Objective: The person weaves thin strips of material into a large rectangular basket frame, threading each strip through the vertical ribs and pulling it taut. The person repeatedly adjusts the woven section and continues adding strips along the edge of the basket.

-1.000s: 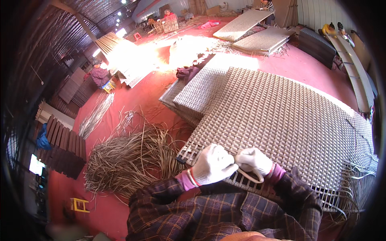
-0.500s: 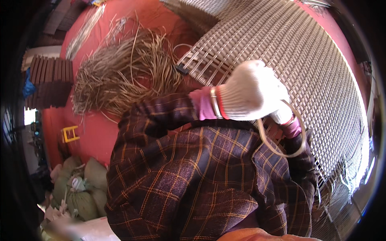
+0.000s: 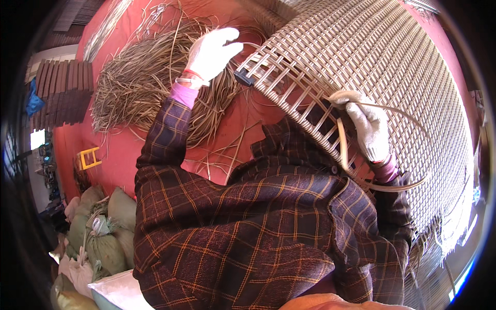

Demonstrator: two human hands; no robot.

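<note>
A large woven rattan panel (image 3: 382, 62) lies on the red floor in front of me. My left hand (image 3: 212, 51), in a white glove, reaches out over a heap of loose rattan strands (image 3: 139, 82) beside the panel's near left corner, fingers spread. My right hand (image 3: 369, 132), also gloved, rests on the panel's near edge and grips a long pale rattan strip (image 3: 408, 150) that loops out to the right and back under my wrist. My plaid sleeves and jacket fill the lower middle of the view.
A stack of dark brown slats (image 3: 62, 98) lies at the left edge. A small yellow stool (image 3: 89, 157) stands on the red floor (image 3: 129, 150). Stuffed green sacks (image 3: 103, 232) sit at the lower left. Loose strands hang off the panel's right edge.
My left hand has left the panel edge and swung out to the left over the strand heap. The right hand keeps hold of the strip. My head has tipped further down.
</note>
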